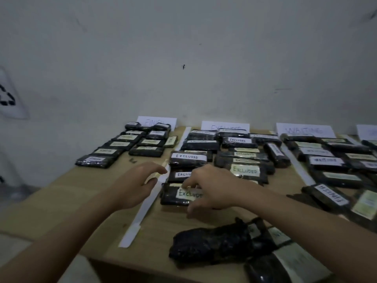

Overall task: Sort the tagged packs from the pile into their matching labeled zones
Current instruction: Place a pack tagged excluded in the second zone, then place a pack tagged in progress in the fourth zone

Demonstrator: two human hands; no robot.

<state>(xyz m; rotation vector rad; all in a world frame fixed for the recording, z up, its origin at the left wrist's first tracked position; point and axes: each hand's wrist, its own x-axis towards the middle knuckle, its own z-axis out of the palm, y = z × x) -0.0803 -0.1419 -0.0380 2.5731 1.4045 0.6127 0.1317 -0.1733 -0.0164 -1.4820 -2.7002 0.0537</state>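
I see the right hand (212, 188) pinching an EXCLUDED pack (179, 195), which lies flat on the table (114, 203) at the near end of the EXCLUDED zone, below its sign (225, 126). The left hand (138, 182) hovers just left, fingers relaxed, holding nothing. The pile (220, 246) lies near the front edge.

The packs (187, 158) are wrapped in glossy, crinkled black plastic with matt paper tags. The worktop (67, 188) looks like smooth, matt wood. White paper strips (142, 209) lie on it.

Far-right sign (367, 131) cut off – text unreadable; pile (275, 252) tags blurred, perhaps illegible.
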